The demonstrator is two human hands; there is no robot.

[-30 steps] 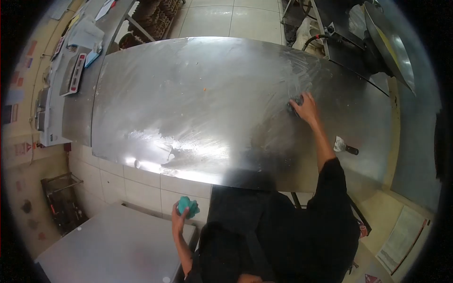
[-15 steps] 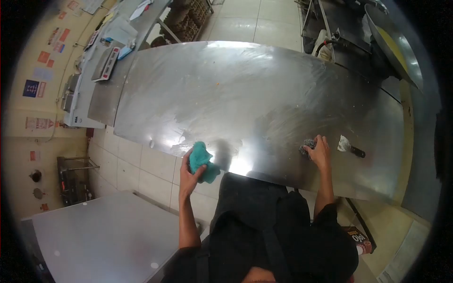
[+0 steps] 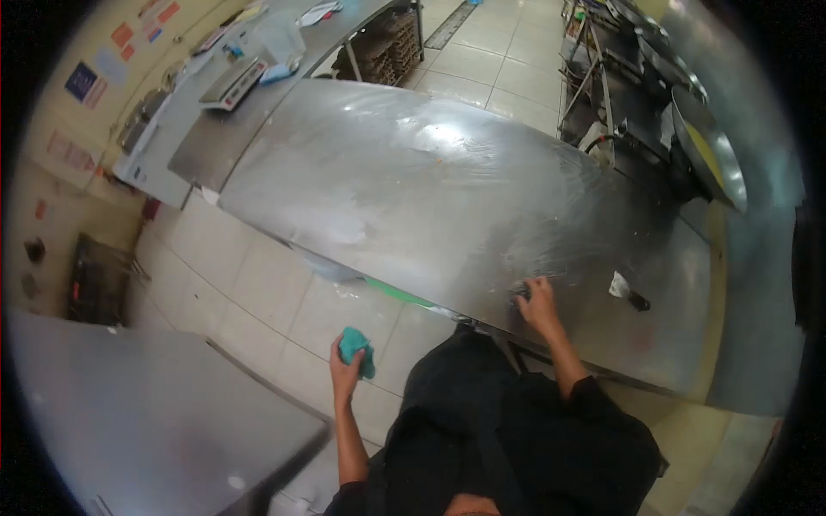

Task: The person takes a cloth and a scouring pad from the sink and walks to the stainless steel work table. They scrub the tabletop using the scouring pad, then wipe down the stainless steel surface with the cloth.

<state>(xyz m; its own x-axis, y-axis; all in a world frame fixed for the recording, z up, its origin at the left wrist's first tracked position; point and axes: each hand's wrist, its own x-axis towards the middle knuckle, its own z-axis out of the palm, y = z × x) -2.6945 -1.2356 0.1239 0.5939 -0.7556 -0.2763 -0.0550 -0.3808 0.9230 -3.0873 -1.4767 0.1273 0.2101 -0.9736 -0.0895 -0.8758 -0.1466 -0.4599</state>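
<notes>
A teal cloth [image 3: 354, 346] is bunched in my left hand [image 3: 345, 371], which is closed around it, held out over the floor beside the steel table [image 3: 379, 185]. My right hand [image 3: 540, 306] rests on the tabletop near its front edge, fingers closed over a dark grey metal scouring pad [image 3: 520, 293] that is mostly hidden under them. Wet streaks and smears mark the steel around the pad. To the right of that hand lies a scraper [image 3: 629, 291] with a whitish blade and a black handle.
A kitchen scale [image 3: 234, 84] stands on the side counter at upper left. Egg trays [image 3: 387, 58] are stacked under the back counter. A large metal wok [image 3: 707, 148] is at the right. A second pale worktop [image 3: 129, 413] fills the lower left.
My right hand has moved left with the scouring pad across the steel. My left hand with the cloth has moved lower, away from the table edge. The camera view has turned.
</notes>
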